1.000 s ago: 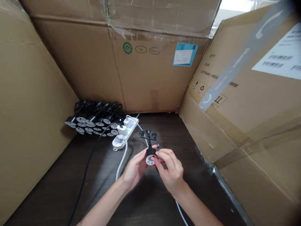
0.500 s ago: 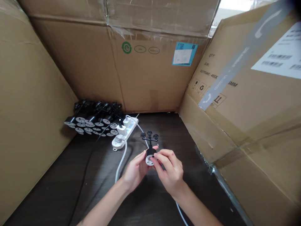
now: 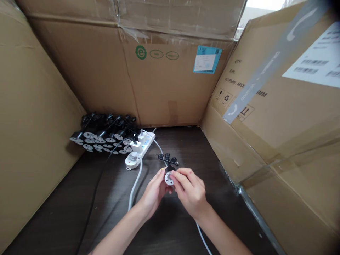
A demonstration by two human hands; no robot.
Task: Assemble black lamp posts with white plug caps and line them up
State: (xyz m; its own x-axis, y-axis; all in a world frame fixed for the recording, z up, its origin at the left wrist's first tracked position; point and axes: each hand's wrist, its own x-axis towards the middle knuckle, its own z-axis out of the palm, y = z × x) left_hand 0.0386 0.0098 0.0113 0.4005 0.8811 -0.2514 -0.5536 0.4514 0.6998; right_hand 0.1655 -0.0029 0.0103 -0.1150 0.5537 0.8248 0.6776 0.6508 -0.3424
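Observation:
A small black model lamp post (image 3: pixel 170 170) is tilted so that its round white underside faces me, with small dark holes showing in it. Three little black lamp heads (image 3: pixel 167 156) on a crossbar point away from me. Closed around the side of its black base is my left hand (image 3: pixel 154 193). Thumb and fingers of my right hand (image 3: pixel 191 191) are pinched together against the white underside; whatever they grip there is too small or hidden to name. Just beyond the fingers shows a small shiny metal tip (image 3: pixel 177 163).
Several similar black lamp posts (image 3: pixel 103 132) lie stacked at the left, white undersides outward. Beside them stands a white power strip (image 3: pixel 145 148) with adapters and cables plugged in. Cardboard boxes (image 3: pixel 159 88) wall the dark tabletop (image 3: pixel 111 212) on three sides.
The lamp post has tilted, its lamp heads dropping lower and the crossbar slanting. My right fingers have shifted slightly across the white underside; the view has moved a little.

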